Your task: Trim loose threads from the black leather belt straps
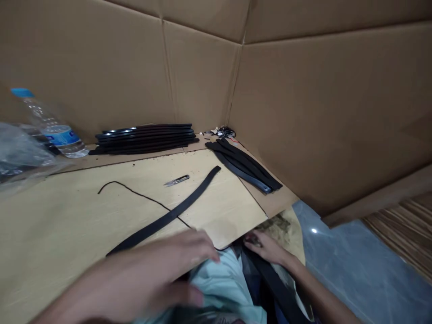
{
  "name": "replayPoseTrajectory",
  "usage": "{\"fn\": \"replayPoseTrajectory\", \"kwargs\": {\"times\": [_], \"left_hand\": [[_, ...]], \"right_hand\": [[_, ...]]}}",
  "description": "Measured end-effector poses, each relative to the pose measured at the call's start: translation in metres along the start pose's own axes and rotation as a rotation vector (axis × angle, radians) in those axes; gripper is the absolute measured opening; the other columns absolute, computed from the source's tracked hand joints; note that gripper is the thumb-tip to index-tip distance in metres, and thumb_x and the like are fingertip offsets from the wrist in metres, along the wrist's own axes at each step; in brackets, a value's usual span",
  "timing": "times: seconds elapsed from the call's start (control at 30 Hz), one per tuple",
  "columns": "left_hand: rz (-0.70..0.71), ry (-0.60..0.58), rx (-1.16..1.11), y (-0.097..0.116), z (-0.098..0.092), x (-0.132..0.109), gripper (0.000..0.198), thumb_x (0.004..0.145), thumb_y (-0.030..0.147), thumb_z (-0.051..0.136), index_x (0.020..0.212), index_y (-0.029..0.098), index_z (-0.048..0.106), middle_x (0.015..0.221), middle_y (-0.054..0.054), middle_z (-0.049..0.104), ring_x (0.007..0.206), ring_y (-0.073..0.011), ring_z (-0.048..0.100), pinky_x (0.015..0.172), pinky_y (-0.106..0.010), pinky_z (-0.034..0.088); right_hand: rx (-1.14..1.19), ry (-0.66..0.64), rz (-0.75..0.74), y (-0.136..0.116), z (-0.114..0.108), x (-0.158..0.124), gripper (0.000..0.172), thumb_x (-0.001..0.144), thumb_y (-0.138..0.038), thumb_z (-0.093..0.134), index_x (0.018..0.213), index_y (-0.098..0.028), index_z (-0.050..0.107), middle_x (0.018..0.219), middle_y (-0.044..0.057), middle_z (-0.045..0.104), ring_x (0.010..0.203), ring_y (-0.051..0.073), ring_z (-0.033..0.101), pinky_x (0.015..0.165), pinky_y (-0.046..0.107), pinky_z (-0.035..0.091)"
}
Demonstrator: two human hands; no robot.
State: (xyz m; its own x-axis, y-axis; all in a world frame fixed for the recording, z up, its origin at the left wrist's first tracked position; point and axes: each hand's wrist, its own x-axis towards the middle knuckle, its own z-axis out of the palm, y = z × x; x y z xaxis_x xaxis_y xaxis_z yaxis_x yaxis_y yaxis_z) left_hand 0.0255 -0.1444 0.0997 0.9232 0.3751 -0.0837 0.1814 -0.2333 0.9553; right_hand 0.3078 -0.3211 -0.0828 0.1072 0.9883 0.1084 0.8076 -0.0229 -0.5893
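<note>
My left hand is blurred by motion above the front edge of the table, its thumb well apart from its fingers and nothing visible between them. My right hand is closed at the table's edge around the upper end of a black strap, which hangs down beside my lap. Its fingertips are partly hidden. Another black strap lies curved across the tabletop. Under it runs a thin black cord, passing behind my left hand. Thread snips lie beyond the strap.
Stacked black straps lie along the back cardboard wall. More straps are bundled at the right corner, near a small heap of scraps. A water bottle and a clear plastic bag are at left.
</note>
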Motion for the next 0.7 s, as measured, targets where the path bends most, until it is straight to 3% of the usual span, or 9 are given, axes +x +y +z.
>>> {"fn": "replayPoseTrajectory", "kwargs": {"times": [0.03, 0.07, 0.17, 0.27, 0.37, 0.5, 0.57, 0.63, 0.7], "left_hand": [[-0.004, -0.236, 0.053, -0.004, 0.016, -0.004, 0.024, 0.069, 0.027, 0.075, 0.092, 0.032, 0.070, 0.094, -0.001, 0.069, 0.084, -0.0244, 0.062, 0.070, -0.028, 0.047], [-0.016, -0.397, 0.101, -0.010, 0.031, -0.006, 0.026, 0.073, 0.029, 0.071, 0.099, 0.032, 0.069, 0.099, -0.002, 0.068, 0.088, -0.0250, 0.062, 0.073, -0.028, 0.046], [-0.079, -0.595, 0.224, -0.042, 0.066, -0.002, 0.032, 0.077, 0.025, 0.062, 0.109, 0.032, 0.065, 0.110, -0.004, 0.065, 0.095, -0.0272, 0.061, 0.077, -0.032, 0.045], [-0.126, -0.438, 0.160, -0.083, 0.095, 0.008, 0.040, 0.078, 0.031, 0.062, 0.118, 0.027, 0.059, 0.124, -0.008, 0.059, 0.112, -0.0307, 0.054, 0.092, -0.038, 0.041], [-0.168, -0.214, 0.059, -0.115, 0.120, 0.022, 0.038, 0.082, 0.032, 0.058, 0.118, 0.021, 0.056, 0.122, -0.012, 0.059, 0.108, -0.0285, 0.055, 0.092, -0.040, 0.042], [-0.128, -0.053, 0.050, -0.118, 0.154, 0.053, 0.052, 0.080, 0.031, 0.061, 0.129, 0.018, 0.047, 0.116, -0.012, 0.058, 0.108, -0.0257, 0.053, 0.092, -0.039, 0.042], [-0.011, -0.098, 0.055, -0.108, 0.173, 0.072, 0.060, 0.076, 0.028, 0.066, 0.132, 0.018, 0.045, 0.119, -0.012, 0.057, 0.104, -0.0247, 0.054, 0.090, -0.037, 0.045], [0.147, -0.196, 0.029, -0.098, 0.193, 0.089, 0.039, 0.079, 0.027, 0.065, 0.116, 0.017, 0.058, 0.113, -0.010, 0.062, 0.098, -0.0235, 0.058, 0.087, -0.035, 0.047], [0.203, -0.243, 0.009, -0.093, 0.211, 0.101, 0.016, 0.084, 0.023, 0.057, 0.095, 0.019, 0.067, 0.099, -0.007, 0.068, 0.095, -0.0225, 0.060, 0.087, -0.033, 0.047]], "right_hand": [[0.024, -0.066, -0.005, 0.002, 0.006, 0.006, 0.026, 0.091, -0.038, 0.056, 0.099, -0.015, 0.063, 0.089, 0.005, 0.069, 0.075, 0.017, 0.066, 0.068, 0.033, 0.055], [0.049, -0.130, -0.012, 0.003, 0.010, 0.012, 0.027, 0.090, -0.038, 0.058, 0.103, -0.014, 0.062, 0.095, 0.005, 0.068, 0.079, 0.017, 0.066, 0.071, 0.035, 0.055], [0.110, -0.242, -0.005, 0.007, 0.017, 0.024, 0.021, 0.091, -0.033, 0.058, 0.096, -0.014, 0.064, 0.091, 0.003, 0.068, 0.077, 0.016, 0.066, 0.071, 0.034, 0.056], [0.132, -0.195, 0.051, 0.003, 0.004, 0.020, 0.021, 0.094, -0.032, 0.055, 0.089, -0.013, 0.065, 0.085, 0.002, 0.069, 0.075, 0.015, 0.066, 0.072, 0.035, 0.055], [0.161, -0.101, 0.068, -0.014, -0.026, 0.001, 0.031, 0.096, -0.032, 0.050, 0.076, -0.014, 0.067, 0.068, 0.002, 0.070, 0.063, 0.014, 0.065, 0.065, 0.030, 0.052], [0.233, 0.034, 0.012, -0.053, -0.071, -0.027, 0.025, 0.092, -0.034, 0.056, 0.087, -0.015, 0.071, 0.064, 0.003, 0.072, 0.058, 0.015, 0.066, 0.058, 0.024, 0.049], [0.269, 0.095, -0.028, -0.071, -0.085, -0.034, 0.022, 0.091, -0.033, 0.058, 0.092, -0.017, 0.072, 0.066, 0.004, 0.073, 0.060, 0.015, 0.067, 0.061, 0.025, 0.050], [0.298, 0.115, -0.049, -0.084, -0.092, -0.037, 0.022, 0.091, -0.033, 0.058, 0.094, -0.018, 0.073, 0.068, 0.004, 0.074, 0.061, 0.015, 0.067, 0.060, 0.025, 0.051], [0.316, 0.109, -0.036, -0.084, -0.092, -0.037, 0.023, 0.088, -0.037, 0.061, 0.091, -0.018, 0.074, 0.071, 0.005, 0.074, 0.065, 0.016, 0.068, 0.062, 0.026, 0.052]]}}
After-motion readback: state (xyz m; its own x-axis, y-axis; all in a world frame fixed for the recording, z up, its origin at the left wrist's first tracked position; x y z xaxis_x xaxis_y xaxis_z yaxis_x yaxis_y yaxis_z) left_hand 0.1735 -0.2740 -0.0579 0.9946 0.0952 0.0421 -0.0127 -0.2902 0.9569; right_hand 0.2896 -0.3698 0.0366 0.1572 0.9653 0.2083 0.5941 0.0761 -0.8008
